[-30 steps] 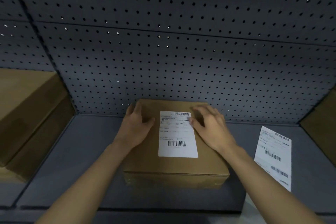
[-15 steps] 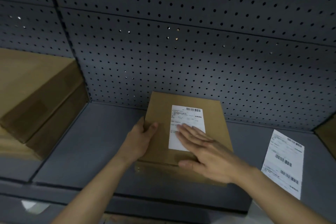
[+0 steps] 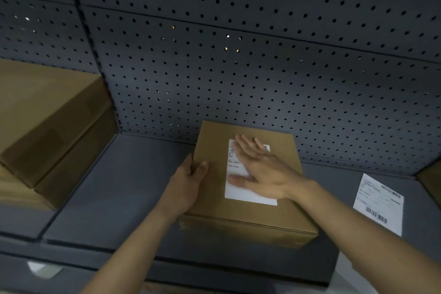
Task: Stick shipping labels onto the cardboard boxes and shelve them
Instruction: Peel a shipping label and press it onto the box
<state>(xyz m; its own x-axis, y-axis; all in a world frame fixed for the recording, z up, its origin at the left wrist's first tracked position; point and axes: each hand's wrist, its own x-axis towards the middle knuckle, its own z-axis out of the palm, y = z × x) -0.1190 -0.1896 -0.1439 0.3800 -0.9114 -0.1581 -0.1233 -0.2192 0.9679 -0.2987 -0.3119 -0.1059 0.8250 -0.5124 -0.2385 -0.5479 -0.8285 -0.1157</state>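
Note:
A flat brown cardboard box (image 3: 281, 212) lies on the grey shelf (image 3: 114, 198), its far end against the pegboard back. A white shipping label (image 3: 235, 192) sits on its top face. My right hand (image 3: 260, 169) lies flat on the label, fingers spread and pointing toward the back. My left hand (image 3: 188, 181) grips the box's left edge, thumb on top. A sheet of spare labels (image 3: 379, 203) lies on the shelf to the right of the box.
Stacked large cardboard boxes (image 3: 47, 131) fill the left bay behind a dark upright. Another box corner (image 3: 432, 184) shows at the far right. The grey pegboard (image 3: 238, 67) closes the back. Bare shelf lies between the left boxes and my box.
My right hand slid from the label's top right down toward the front, then back up over its upper half. My left hand shifted from the box top to its left edge.

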